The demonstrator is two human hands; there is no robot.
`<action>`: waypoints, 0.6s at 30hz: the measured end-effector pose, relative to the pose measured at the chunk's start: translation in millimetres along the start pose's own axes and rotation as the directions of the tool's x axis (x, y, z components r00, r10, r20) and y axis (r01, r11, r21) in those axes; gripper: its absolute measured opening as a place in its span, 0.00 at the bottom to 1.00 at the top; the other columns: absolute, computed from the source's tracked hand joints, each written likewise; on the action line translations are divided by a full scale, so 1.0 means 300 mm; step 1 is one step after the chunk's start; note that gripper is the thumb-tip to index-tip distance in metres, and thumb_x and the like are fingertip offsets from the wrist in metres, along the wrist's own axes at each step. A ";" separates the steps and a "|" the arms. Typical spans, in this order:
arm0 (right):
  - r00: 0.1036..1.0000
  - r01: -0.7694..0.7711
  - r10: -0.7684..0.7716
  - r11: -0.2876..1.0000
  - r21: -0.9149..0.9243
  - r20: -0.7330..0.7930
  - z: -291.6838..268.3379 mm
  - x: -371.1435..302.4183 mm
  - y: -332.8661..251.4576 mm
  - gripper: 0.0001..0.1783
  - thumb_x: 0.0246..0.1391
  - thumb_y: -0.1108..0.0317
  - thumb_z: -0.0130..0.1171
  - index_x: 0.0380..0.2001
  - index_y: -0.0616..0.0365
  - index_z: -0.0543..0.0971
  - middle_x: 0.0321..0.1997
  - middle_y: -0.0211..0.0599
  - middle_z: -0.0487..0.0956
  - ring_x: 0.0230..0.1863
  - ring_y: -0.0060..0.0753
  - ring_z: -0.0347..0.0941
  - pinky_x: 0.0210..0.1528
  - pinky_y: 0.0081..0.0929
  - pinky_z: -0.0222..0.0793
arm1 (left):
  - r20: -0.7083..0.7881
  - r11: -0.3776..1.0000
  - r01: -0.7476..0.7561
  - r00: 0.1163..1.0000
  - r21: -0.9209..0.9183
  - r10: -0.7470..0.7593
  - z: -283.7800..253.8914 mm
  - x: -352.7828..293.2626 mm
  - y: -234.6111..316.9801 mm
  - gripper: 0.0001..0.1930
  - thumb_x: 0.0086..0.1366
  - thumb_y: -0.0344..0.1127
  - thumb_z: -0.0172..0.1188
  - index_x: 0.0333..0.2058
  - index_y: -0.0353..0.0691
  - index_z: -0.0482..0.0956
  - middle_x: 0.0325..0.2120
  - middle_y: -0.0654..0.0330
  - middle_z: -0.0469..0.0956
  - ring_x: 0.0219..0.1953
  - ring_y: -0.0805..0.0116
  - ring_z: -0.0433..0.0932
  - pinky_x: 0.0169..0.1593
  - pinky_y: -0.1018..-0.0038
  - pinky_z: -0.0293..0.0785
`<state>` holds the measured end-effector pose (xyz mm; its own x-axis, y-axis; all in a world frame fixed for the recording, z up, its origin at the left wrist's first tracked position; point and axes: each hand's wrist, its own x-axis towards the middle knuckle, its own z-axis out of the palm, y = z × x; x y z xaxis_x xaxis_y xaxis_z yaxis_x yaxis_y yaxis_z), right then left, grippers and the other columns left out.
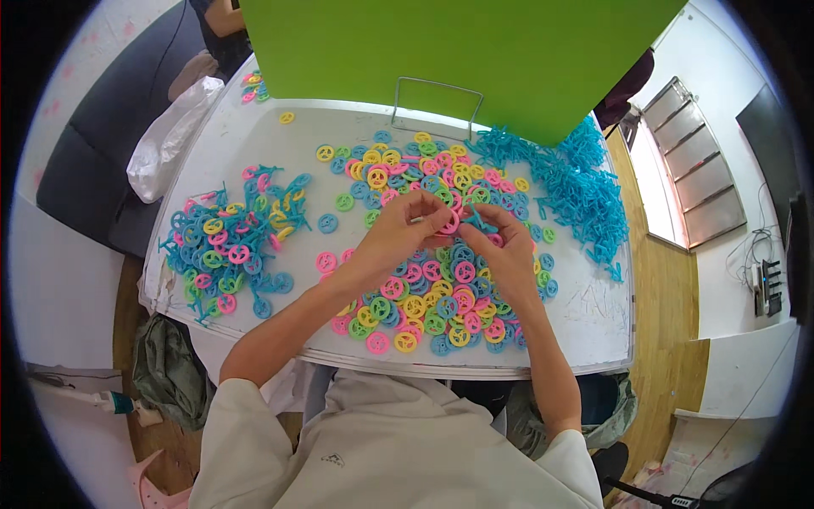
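Over the middle of the white table, my left hand (411, 227) pinches a pink plastic wheel (450, 222) by its rim. My right hand (502, 246) is closed on a small blue plastic stick piece (480, 220), held close beside the wheel; I cannot tell whether the two touch. Under and around both hands spreads a loose heap of plastic wheels (415, 305) in pink, yellow, green and blue. To the left lies a pile of wheels with blue stick pieces on them (220, 246). A mass of loose blue stick pieces (585, 199) covers the far right.
A green panel (441, 59) stands across the back of the table (585, 327), with a bent metal wire frame (437, 103) before it. A clear plastic bag (174, 136) hangs at the left edge. Another person's arm (225, 17) shows at the far left.
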<state>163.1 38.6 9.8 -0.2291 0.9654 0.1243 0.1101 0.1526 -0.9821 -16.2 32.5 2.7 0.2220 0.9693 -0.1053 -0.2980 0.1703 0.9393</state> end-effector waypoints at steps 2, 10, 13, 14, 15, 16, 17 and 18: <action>0.997 -0.080 0.081 0.994 0.069 -0.011 -0.009 0.003 0.005 0.13 0.53 0.71 0.61 0.43 0.61 0.78 0.36 0.29 0.78 0.29 0.14 0.70 0.32 0.12 0.66 | -0.003 0.999 -0.009 1.000 0.040 0.010 0.006 0.009 0.016 0.10 0.67 0.36 0.56 0.39 0.34 0.71 0.36 0.61 0.75 0.36 0.73 0.78 0.39 0.78 0.79; 0.999 -0.004 0.007 0.998 0.070 -0.035 -0.015 0.008 0.031 0.13 0.52 0.72 0.63 0.41 0.64 0.78 0.35 0.31 0.79 0.31 0.15 0.72 0.33 0.15 0.68 | -0.031 0.975 -0.164 0.985 0.147 0.171 0.036 0.015 0.005 0.09 0.66 0.33 0.56 0.37 0.33 0.70 0.32 0.61 0.76 0.32 0.75 0.78 0.35 0.80 0.78; 0.993 0.104 -0.106 0.994 -0.046 -0.057 -0.015 0.011 0.065 0.12 0.52 0.73 0.63 0.40 0.63 0.78 0.35 0.30 0.79 0.33 0.14 0.72 0.33 0.14 0.68 | -0.039 0.971 -0.163 0.984 0.174 0.172 0.041 0.018 -0.012 0.08 0.66 0.32 0.55 0.37 0.33 0.69 0.29 0.60 0.76 0.31 0.76 0.78 0.35 0.79 0.78; 0.992 0.106 -0.108 0.993 -0.044 -0.060 -0.014 0.009 0.057 0.12 0.52 0.73 0.63 0.40 0.63 0.78 0.35 0.30 0.79 0.33 0.14 0.72 0.33 0.14 0.68 | -0.063 0.964 -0.177 0.979 0.198 0.193 0.040 0.016 -0.013 0.08 0.66 0.31 0.55 0.37 0.33 0.68 0.29 0.60 0.76 0.30 0.76 0.77 0.33 0.79 0.77; 0.995 0.092 -0.095 0.993 -0.076 -0.033 -0.011 0.003 0.043 0.11 0.52 0.73 0.62 0.40 0.62 0.78 0.35 0.30 0.79 0.34 0.14 0.72 0.33 0.14 0.67 | -0.087 0.956 -0.190 0.973 0.222 0.214 0.039 0.015 -0.013 0.07 0.66 0.30 0.54 0.37 0.33 0.68 0.28 0.59 0.76 0.29 0.76 0.77 0.32 0.79 0.77; 0.997 0.079 -0.080 0.991 -0.108 -0.006 -0.008 -0.002 0.035 0.10 0.53 0.73 0.62 0.39 0.62 0.78 0.35 0.29 0.80 0.36 0.13 0.72 0.33 0.13 0.67 | -0.085 0.955 -0.191 0.973 0.226 0.215 0.036 0.019 -0.021 0.07 0.66 0.30 0.54 0.37 0.33 0.68 0.28 0.59 0.76 0.29 0.76 0.77 0.32 0.79 0.77; 0.996 0.081 -0.083 0.991 -0.105 -0.011 -0.003 -0.003 0.040 0.10 0.53 0.73 0.62 0.39 0.62 0.78 0.35 0.29 0.80 0.36 0.13 0.72 0.33 0.13 0.67 | -0.095 0.942 -0.201 0.968 0.270 0.234 0.033 0.025 -0.028 0.06 0.66 0.29 0.53 0.37 0.33 0.67 0.28 0.58 0.76 0.28 0.75 0.77 0.31 0.78 0.76; 0.996 0.081 -0.083 0.990 -0.118 -0.016 0.003 -0.002 0.050 0.10 0.53 0.73 0.62 0.39 0.61 0.77 0.35 0.29 0.80 0.35 0.13 0.72 0.33 0.13 0.66 | -0.105 0.926 -0.210 0.962 0.313 0.254 0.031 0.028 -0.033 0.05 0.66 0.28 0.52 0.36 0.33 0.67 0.27 0.58 0.75 0.27 0.74 0.76 0.31 0.78 0.75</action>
<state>163.8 39.9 -5.1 -0.2219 0.9526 0.2081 0.2047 0.2542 -0.9452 -2.7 37.3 -4.3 0.0408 0.9939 0.1028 -0.0316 -0.1015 0.9943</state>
